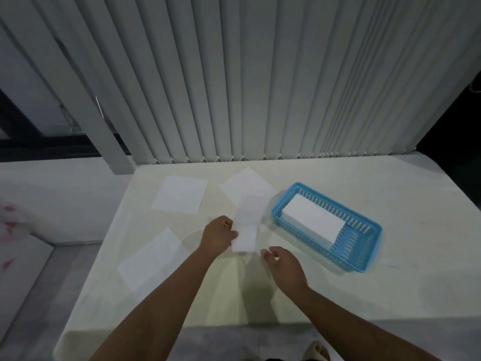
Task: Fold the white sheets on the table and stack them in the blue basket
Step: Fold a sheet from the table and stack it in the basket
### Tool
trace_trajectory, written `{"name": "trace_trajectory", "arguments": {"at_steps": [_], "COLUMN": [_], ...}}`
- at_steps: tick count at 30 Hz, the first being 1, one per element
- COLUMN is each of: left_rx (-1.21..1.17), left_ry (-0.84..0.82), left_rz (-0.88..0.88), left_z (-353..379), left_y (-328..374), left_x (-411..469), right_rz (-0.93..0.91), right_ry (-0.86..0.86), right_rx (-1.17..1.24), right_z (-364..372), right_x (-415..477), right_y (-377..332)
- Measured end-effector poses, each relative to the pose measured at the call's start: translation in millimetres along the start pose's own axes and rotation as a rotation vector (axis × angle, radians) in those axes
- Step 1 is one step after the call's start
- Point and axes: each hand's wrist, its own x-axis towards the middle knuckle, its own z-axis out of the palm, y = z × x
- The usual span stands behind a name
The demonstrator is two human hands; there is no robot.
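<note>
White paper is in your left hand [217, 234] – a narrow folded sheet [246, 230], pinched by its left edge between thumb and fingers and held just over the table [338, 295]. It's blurred, so I can't tell how square the fold is. Your right hand [285, 264] hovers beside the sheet's near end, fingers loose and apart, gripping nothing.

The step looks like finishing this fold before it goes in. Bring the right hand under the free edge, match the corners, then lay the sheet flat and run your fingers along the crease – paper this light springs open otherwise.

Carry it level to the blue basket [312, 241], which sits just right of the sheet, and set it squarely on the folded stack [312, 217] inside. Three flat sheets wait: one far left [179, 194], one behind your hands [250, 183], one near left [151, 259].
</note>
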Motion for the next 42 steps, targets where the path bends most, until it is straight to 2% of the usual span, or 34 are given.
{"name": "trace_trajectory", "arguments": {"at_steps": [3,8,15,19,23,26,31,37,42], "left_rx": [-0.321,-0.628,-0.752,-0.923,-0.962,-0.907,-0.636,-0.319,0.012], "left_ry": [-0.002,0.085,0.141,0.103,0.091,0.132,0.208,0.155,0.113], "left_rz": [-0.034,-0.092,-0.121,-0.152,-0.130,-0.130,-0.066,0.041,0.142], "left_z": [8.7,26.9,39.3,52.2,72.5,84.2,98.1,107.5,111.2], "left_y": [4.2,12.0,30.1,54.5,86.9,107.5,118.3,100.3,86.9], "left_x": [-18.2,-31.5,-25.3,-12.0,3.3,17.5,41.3,51.3,67.2], "right_rz": [0.109,0.265,0.103,0.039,0.006,0.016,0.097,0.221,0.256], "right_ry": [-0.027,0.006,0.207,0.319,0.414,0.437,0.390,0.344,0.339], "right_rx": [0.331,0.804,0.653,0.628,0.579,0.578,0.598,0.580,0.561], "right_z": [0.4,-2.7,-28.4,-52.4,-85.4,-113.2,-144.3,-146.5,-143.1], "right_x": [1.9,7.1,9.5,12.8,24.8,34.8,48.2,58.9,62.1], "right_y": [-23.9,-42.3,-35.4,-27.7,-17.0,-4.8,29.1,64.5,76.4]}}
